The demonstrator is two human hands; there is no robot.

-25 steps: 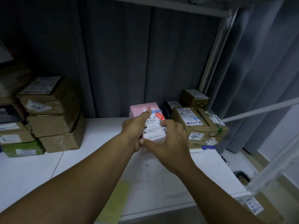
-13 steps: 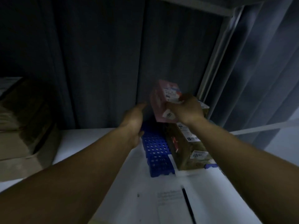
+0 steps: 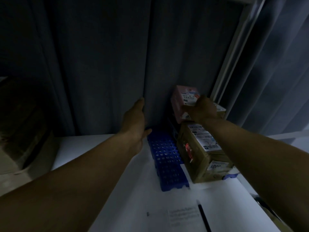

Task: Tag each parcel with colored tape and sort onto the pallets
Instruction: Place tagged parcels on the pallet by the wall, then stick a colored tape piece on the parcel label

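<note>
One pink parcel (image 3: 181,99) is clamped in your right grip (image 3: 203,113), fingers curled round its labelled near end; whether it rests on anything cannot be told. Just below that grip a brown parcel (image 3: 199,153) lies on the blue pallet (image 3: 164,161), whose bare strip runs between your two grips. Your left grip (image 3: 135,121) is spread and holds nothing, fingertips by the curtain (image 3: 103,64). Nearer you than both, a paper (image 3: 182,216) and pen (image 3: 203,215) lie on the desk (image 3: 142,198).

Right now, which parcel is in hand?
The pink parcel, gripped by the right hand; the brown parcel below sits on the blue pallet, unheld.
</note>
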